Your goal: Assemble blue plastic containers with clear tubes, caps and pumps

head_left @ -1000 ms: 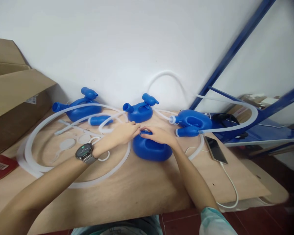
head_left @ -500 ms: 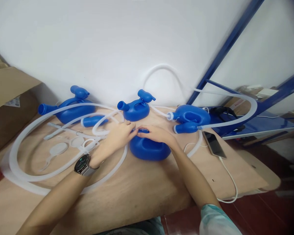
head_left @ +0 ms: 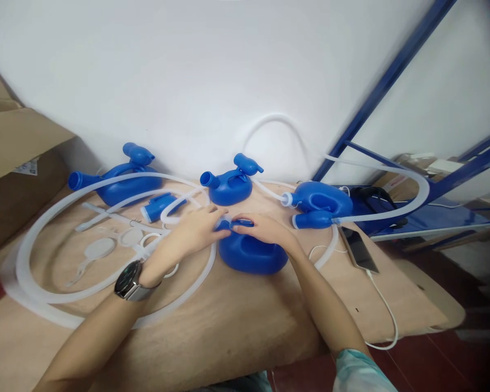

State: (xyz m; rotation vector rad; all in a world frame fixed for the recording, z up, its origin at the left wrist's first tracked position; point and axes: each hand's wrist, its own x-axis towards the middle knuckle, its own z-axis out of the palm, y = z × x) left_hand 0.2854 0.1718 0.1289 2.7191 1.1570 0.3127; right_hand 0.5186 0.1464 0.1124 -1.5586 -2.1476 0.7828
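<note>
A blue plastic urinal bottle point(head_left: 253, 256) with a handle opening lies on the table in front of me. My right hand point(head_left: 261, 227) curls over its neck and upper side, fingers closed on it. At the bottle's mouth, my left hand point(head_left: 200, 228) has thumb and fingers around the rim, where a bit of whitish material shows; its exact shape is hidden. Left of that hand lie a loose blue connector point(head_left: 161, 208) with a white ring, a white cap with a strap point(head_left: 100, 249), and white rings point(head_left: 131, 237).
Long clear hose point(head_left: 28, 256) coils across the left side. More blue bottles stand behind: left point(head_left: 126, 188), middle point(head_left: 231, 188), and right point(head_left: 326, 197) with its hose. A phone point(head_left: 358, 247) on a cable lies right. A cardboard box point(head_left: 24, 163) is far left, a blue rack point(head_left: 384, 87) right.
The view shifts slightly. My left hand pulls back a little from the bottle's mouth, showing more of it between the hands. The right hand stays on the bottle; the loose connector sits turned slightly.
</note>
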